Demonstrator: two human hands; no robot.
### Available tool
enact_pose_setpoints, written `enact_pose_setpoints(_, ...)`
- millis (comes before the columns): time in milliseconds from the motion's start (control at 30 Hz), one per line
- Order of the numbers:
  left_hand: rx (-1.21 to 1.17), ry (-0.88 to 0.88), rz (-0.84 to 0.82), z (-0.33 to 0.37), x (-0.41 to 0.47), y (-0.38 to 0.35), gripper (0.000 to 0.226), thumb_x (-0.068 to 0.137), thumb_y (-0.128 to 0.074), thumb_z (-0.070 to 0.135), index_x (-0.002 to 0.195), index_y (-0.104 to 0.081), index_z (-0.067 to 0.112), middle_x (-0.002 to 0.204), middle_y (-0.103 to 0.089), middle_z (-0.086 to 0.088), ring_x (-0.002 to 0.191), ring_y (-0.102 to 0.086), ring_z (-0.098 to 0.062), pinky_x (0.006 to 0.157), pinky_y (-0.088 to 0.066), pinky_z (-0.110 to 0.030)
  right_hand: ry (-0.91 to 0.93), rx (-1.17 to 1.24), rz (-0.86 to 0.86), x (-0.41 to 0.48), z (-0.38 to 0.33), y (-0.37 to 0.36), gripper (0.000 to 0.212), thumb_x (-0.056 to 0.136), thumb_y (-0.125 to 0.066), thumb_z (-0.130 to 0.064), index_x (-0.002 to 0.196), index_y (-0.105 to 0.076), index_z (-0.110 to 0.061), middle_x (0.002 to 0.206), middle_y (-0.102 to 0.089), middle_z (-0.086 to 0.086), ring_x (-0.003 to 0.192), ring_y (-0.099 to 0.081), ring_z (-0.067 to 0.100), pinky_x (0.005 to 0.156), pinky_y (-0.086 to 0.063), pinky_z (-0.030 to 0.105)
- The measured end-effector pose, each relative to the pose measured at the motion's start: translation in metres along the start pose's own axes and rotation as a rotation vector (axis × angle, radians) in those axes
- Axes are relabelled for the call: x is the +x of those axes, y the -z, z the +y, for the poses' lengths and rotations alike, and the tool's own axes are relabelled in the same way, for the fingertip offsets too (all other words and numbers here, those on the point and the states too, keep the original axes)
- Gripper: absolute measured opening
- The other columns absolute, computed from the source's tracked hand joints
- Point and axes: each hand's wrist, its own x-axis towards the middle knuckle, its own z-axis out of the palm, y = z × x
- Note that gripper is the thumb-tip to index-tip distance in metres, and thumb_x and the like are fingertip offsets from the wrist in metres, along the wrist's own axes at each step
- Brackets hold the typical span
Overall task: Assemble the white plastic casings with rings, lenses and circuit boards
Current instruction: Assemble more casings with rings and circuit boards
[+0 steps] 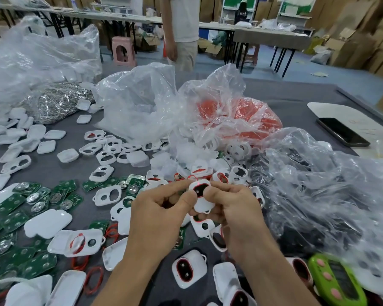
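Note:
Both my hands hold one white plastic casing [201, 195] above the grey table, its dark lens window ringed in red facing me. My left hand [157, 215] grips its left side with the thumb beside the window. My right hand [232, 208] grips its right side, thumb pressing on the front. Loose white casings [106, 196] with open holes lie all around. Green circuit boards [60, 195] with round metal cells cover the left part of the table. Red rings [93, 279] lie near the front edge. Finished casings [189, 269] sit between my forearms.
Clear plastic bags stand behind the work spot: one with white parts [139, 102], one with red rings [241, 115], one with dark parts [318, 186], and a bag of metal pieces [58, 102]. A black phone [343, 131] lies right. A green device [338, 281] sits bottom right. A person [181, 29] stands beyond the table.

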Motion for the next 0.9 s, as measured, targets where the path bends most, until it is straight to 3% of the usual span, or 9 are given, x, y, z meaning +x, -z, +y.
enact_pose_setpoints(100,-0.039,0.012,0.012,0.001,0.001,0.000,0.023,0.077,-0.073,0.040,0.097,-0.079,0.049,0.059,-0.045,-0.012,0.053,-0.041,-0.009,0.050,-0.036,-0.021,-0.033,0.011,-0.082,0.001,0.000,0.001,0.025,0.098,-0.058,0.000,0.091,-0.081,-0.007,0.086,-0.078,0.013,0.069,-0.075,0.022,0.067,-0.063,0.034)
enact_pose_setpoints(233,-0.083,0.031,0.037,0.003,0.002,0.000,0.023,0.072,-0.075,0.045,0.094,-0.080,0.049,0.062,-0.048,-0.019,0.054,-0.040,-0.014,0.052,-0.038,-0.027,-0.065,0.040,-0.130,0.000,-0.001,0.000,0.026,0.099,-0.056,-0.001,0.091,-0.080,-0.007,0.089,-0.078,0.014,0.075,-0.076,0.026,0.073,-0.065,0.040)
enact_pose_setpoints(333,-0.093,0.032,0.022,0.002,0.001,0.001,0.023,0.072,-0.077,0.043,0.095,-0.081,0.045,0.054,-0.051,-0.011,0.051,-0.045,-0.009,0.051,-0.037,-0.020,-0.042,0.024,-0.100,-0.001,-0.001,-0.002,0.022,0.099,-0.056,0.001,0.095,-0.077,-0.002,0.088,-0.077,0.017,0.071,-0.076,0.028,0.064,-0.064,0.036)
enact_pose_setpoints(433,-0.092,0.021,-0.001,0.002,0.000,0.000,0.023,0.075,-0.077,0.040,0.097,-0.082,0.043,0.048,-0.045,0.002,0.047,-0.041,-0.006,0.048,-0.033,-0.016,-0.001,-0.010,-0.042,0.000,0.000,-0.003,0.027,0.097,-0.058,0.002,0.087,-0.081,-0.004,0.084,-0.077,0.018,0.065,-0.073,0.026,0.056,-0.061,0.032)
enact_pose_setpoints(533,-0.034,0.000,0.030,0.002,-0.001,-0.001,0.022,0.077,-0.076,0.035,0.094,-0.080,0.047,0.050,-0.037,0.006,0.049,-0.034,-0.010,0.046,-0.030,-0.021,-0.035,0.034,-0.060,0.000,0.001,-0.003,0.023,0.097,-0.058,0.002,0.092,-0.079,-0.004,0.090,-0.078,0.014,0.076,-0.076,0.020,0.070,-0.065,0.039)
enact_pose_setpoints(633,-0.003,0.015,0.097,0.002,-0.001,-0.002,0.019,0.075,-0.076,0.035,0.088,-0.080,0.047,0.049,-0.036,0.009,0.047,-0.032,-0.008,0.045,-0.030,-0.019,-0.074,0.050,-0.108,0.000,0.003,-0.003,0.021,0.096,-0.056,0.008,0.107,-0.073,0.001,0.103,-0.077,0.017,0.100,-0.075,0.029,0.088,-0.062,0.047)
enact_pose_setpoints(767,-0.143,0.135,0.103,-0.001,0.003,-0.003,0.009,0.076,-0.085,0.025,0.082,-0.082,0.032,0.047,-0.047,0.011,0.042,-0.038,-0.006,0.042,-0.032,-0.015,-0.025,-0.032,-0.179,0.000,0.006,-0.002,0.045,0.086,-0.046,0.025,0.110,-0.071,-0.003,0.104,-0.076,0.019,0.104,-0.073,0.034,0.088,-0.062,0.043)
enact_pose_setpoints(900,-0.167,0.175,0.151,-0.004,0.004,-0.005,0.010,0.067,-0.086,0.026,0.075,-0.080,0.022,0.049,-0.056,0.003,0.044,-0.047,-0.010,0.044,-0.041,-0.024,0.013,-0.142,-0.192,-0.001,0.012,-0.004,0.043,0.077,-0.054,0.014,0.108,-0.072,-0.010,0.101,-0.078,0.013,0.096,-0.075,0.025,0.085,-0.062,0.041)
